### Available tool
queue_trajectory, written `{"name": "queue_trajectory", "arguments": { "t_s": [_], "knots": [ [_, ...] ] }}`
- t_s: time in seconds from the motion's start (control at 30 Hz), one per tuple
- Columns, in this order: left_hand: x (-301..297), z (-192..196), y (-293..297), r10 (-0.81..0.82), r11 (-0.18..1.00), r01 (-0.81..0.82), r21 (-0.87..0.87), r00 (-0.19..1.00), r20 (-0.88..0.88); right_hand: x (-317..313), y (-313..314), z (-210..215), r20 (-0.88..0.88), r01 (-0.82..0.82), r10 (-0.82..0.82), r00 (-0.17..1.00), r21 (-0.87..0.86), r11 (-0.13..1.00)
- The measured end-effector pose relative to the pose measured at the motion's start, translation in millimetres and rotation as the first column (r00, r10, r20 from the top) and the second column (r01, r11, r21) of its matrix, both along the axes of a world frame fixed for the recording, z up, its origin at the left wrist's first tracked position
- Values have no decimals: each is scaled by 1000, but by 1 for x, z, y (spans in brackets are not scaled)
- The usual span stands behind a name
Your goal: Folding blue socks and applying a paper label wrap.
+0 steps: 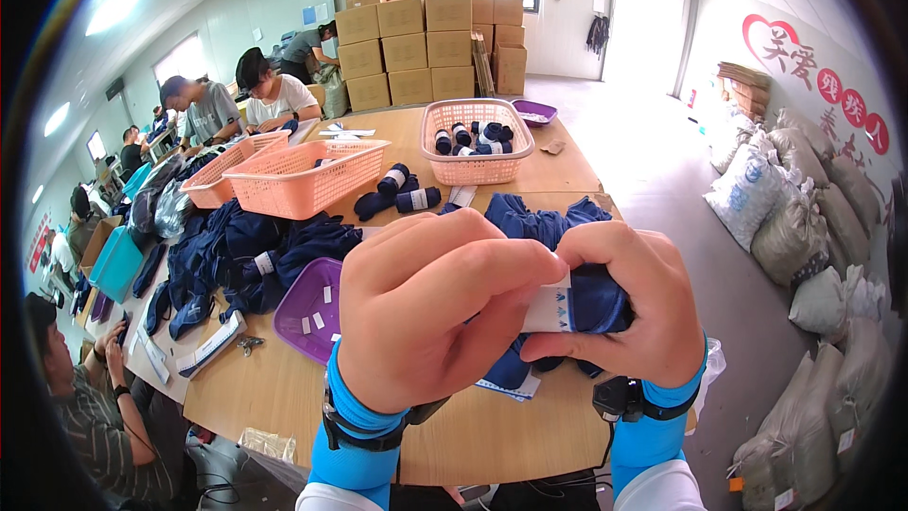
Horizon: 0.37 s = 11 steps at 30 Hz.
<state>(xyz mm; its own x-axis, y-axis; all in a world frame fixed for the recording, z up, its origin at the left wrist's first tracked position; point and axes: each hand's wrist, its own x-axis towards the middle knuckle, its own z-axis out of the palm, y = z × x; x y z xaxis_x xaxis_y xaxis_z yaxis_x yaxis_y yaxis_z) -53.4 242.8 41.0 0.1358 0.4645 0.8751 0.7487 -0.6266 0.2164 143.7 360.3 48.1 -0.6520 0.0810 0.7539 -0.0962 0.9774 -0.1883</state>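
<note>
A rolled pair of navy socks [600, 301] is held up in front of me, with a white paper band [548, 310] around it. My right hand [653, 308] is closed on the sock roll, thumb below and fingers above. My left hand [426, 308] is closed, its fingers pressed to the band at the roll's left side; its thumb is mostly hidden. Behind and below my hands lie loose navy socks [539, 216], partly covered. To the left of my left hand sits a purple tray [301, 298] with small white labels in it.
A pink basket [478, 168] holds banded sock rolls; two more peach baskets [307, 180] stand left. A heap of navy socks [222, 251] covers the table's left side. Several people sit along the left. Stacked cartons [407, 47] rise behind; stuffed sacks [799, 199] line the right wall.
</note>
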Motion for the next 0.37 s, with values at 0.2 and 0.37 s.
{"name": "queue_trajectory", "arguments": {
  "t_s": [0.2,0.37],
  "knots": [
    [0,-2,12,-108,990,107,88,994,4,-1,2,-3,-16,48,-48,999,12,999],
    [-1,-7,13,-90,994,89,58,996,12,0,4,-4,-28,57,-57,998,-2,998]
  ]
}}
